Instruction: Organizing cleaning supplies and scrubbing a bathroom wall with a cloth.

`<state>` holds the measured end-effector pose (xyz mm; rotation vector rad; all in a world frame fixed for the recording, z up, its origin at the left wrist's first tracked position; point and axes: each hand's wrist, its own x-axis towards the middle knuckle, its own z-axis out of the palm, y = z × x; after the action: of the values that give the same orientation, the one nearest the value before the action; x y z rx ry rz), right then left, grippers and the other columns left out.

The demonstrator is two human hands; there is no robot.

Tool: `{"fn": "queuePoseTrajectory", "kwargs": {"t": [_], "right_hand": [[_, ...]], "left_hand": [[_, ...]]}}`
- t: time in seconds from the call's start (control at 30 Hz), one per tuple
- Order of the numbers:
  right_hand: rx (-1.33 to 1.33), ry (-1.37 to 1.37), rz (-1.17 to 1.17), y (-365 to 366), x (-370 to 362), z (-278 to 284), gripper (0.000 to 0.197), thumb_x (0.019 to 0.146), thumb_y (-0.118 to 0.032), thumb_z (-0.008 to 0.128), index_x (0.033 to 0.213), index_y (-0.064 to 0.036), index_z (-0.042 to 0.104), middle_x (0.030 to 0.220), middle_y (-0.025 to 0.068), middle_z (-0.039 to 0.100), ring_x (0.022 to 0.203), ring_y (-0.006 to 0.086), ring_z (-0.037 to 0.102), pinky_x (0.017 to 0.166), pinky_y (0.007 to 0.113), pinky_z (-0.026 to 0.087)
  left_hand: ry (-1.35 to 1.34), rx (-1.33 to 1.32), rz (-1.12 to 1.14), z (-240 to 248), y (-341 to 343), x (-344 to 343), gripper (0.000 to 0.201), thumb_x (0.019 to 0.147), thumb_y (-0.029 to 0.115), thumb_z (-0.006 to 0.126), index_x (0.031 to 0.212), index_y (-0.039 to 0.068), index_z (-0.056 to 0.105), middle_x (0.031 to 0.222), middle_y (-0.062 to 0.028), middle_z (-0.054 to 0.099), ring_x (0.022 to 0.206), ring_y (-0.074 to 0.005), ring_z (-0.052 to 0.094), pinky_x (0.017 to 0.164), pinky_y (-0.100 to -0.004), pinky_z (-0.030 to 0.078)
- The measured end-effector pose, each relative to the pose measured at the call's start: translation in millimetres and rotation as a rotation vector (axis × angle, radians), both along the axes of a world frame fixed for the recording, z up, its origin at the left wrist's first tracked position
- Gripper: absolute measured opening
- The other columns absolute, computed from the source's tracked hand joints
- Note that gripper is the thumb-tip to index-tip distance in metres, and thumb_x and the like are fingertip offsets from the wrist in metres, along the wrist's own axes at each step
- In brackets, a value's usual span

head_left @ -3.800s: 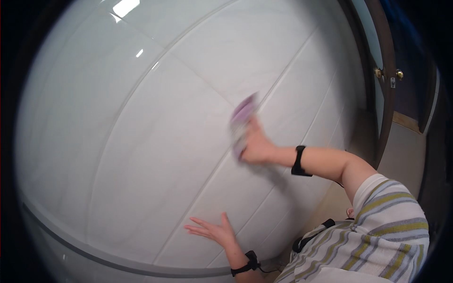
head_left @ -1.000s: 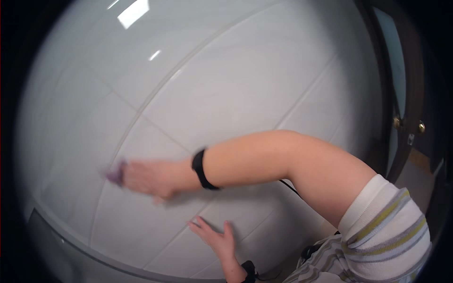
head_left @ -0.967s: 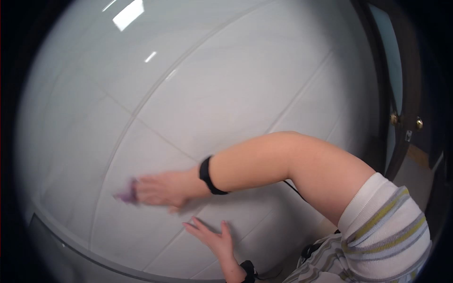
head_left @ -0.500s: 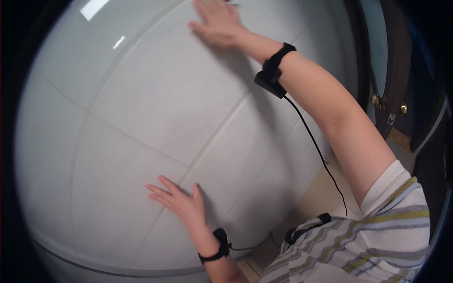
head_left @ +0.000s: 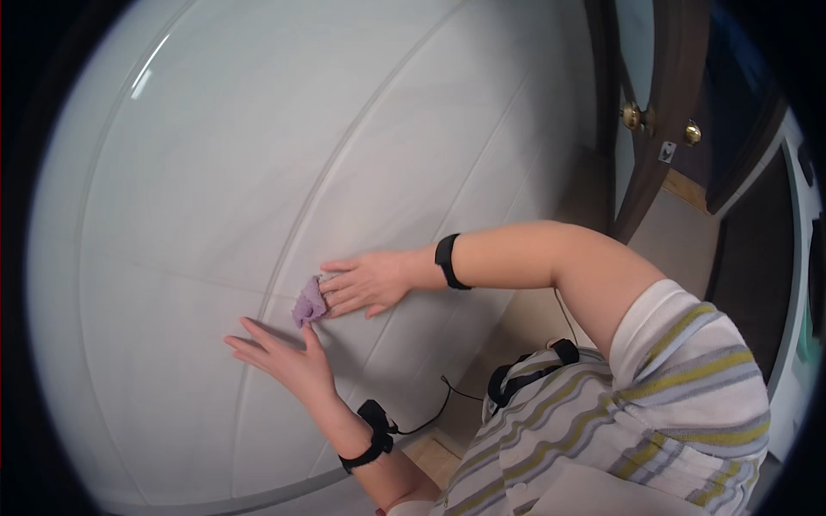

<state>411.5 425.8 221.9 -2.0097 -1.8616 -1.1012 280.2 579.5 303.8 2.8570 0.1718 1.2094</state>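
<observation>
A crumpled purple cloth point(head_left: 310, 302) lies against the white tiled wall point(head_left: 206, 181). My right hand point(head_left: 366, 282) keeps hold of it at the fingertips, pressing it to the tiles with the fingers nearly straight. The part of the cloth under those fingers is hidden. Just below and to the left, my left hand point(head_left: 288, 357) is open, its fingers spread at the wall. Its thumb points up at the cloth's lower edge; whether they touch I cannot tell. Both wrists wear black straps.
A brown-framed door point(head_left: 662, 95) with brass knobs point(head_left: 632, 115) stands at the upper right. A thin black cable point(head_left: 447, 391) runs from the left wrist unit toward my body. At the far right is a dark panel with a pale frame point(head_left: 757, 267).
My right hand has come down the wall from the top of the view to beside the left hand. The purple cloth now shows at its fingertips. My left hand stays spread at the wall.
</observation>
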Motion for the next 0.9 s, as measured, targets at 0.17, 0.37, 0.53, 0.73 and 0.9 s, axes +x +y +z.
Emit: {"fn": "queuePoseTrajectory", "kwargs": {"t": [0.17,0.37,0.53,0.73,0.9], "right_hand": [[0.274,0.265,-0.453,-78,29,40,0.066,0.082,-0.039,0.051,0.139,-0.0153,0.029,0.148,0.0067,0.021,0.137,0.0226,0.018,0.105,0.055,0.013],[1.293,0.914,-0.773,-167,119,44,0.072,0.088,-0.046,0.043,0.142,-0.0080,0.015,0.150,0.0158,0.005,0.137,0.0379,0.005,0.108,0.050,0.011],[1.276,1.011,-0.947,-89,87,-26,0.076,0.088,-0.045,0.044,0.143,-0.0050,0.009,0.150,0.0166,-0.003,0.137,0.0380,0.002,0.109,0.049,0.010],[0.643,0.734,-0.574,70,-34,-77,0.070,0.085,-0.040,0.051,0.141,-0.0082,0.022,0.148,0.0173,0.011,0.133,0.0422,0.013,0.107,0.055,0.006],[0.261,0.545,-0.235,69,-30,-100,0.059,0.083,-0.040,0.051,0.136,-0.0187,0.035,0.145,0.0061,0.028,0.131,0.0326,0.026,0.107,0.057,0.007]], "left_hand": [[0.056,0.061,0.007,-34,6,2,0.085,0.074,0.015,0.069,0.143,0.013,0.018,0.147,-0.0247,0.001,0.132,-0.0497,0.008,0.106,-0.0546,0.021],[-0.022,0.145,-0.039,-19,8,8,0.082,0.074,0.017,0.069,0.142,0.011,0.023,0.147,-0.0242,0.004,0.131,-0.0503,0.011,0.105,-0.0539,0.024],[0.056,0.179,-0.061,-32,13,11,0.080,0.075,0.021,0.067,0.141,0.009,0.024,0.147,-0.0243,0.006,0.131,-0.0501,0.012,0.104,-0.0540,0.024],[0.140,0.091,-0.325,-62,35,5,0.078,0.075,0.022,0.067,0.140,0.006,0.026,0.147,-0.0239,0.010,0.132,-0.0498,0.011,0.105,-0.0565,0.019],[0.165,0.096,-0.497,-94,36,18,0.074,0.079,0.026,0.063,0.140,0.004,0.026,0.147,-0.0237,0.011,0.132,-0.0484,0.012,0.104,-0.0565,0.019]]}}
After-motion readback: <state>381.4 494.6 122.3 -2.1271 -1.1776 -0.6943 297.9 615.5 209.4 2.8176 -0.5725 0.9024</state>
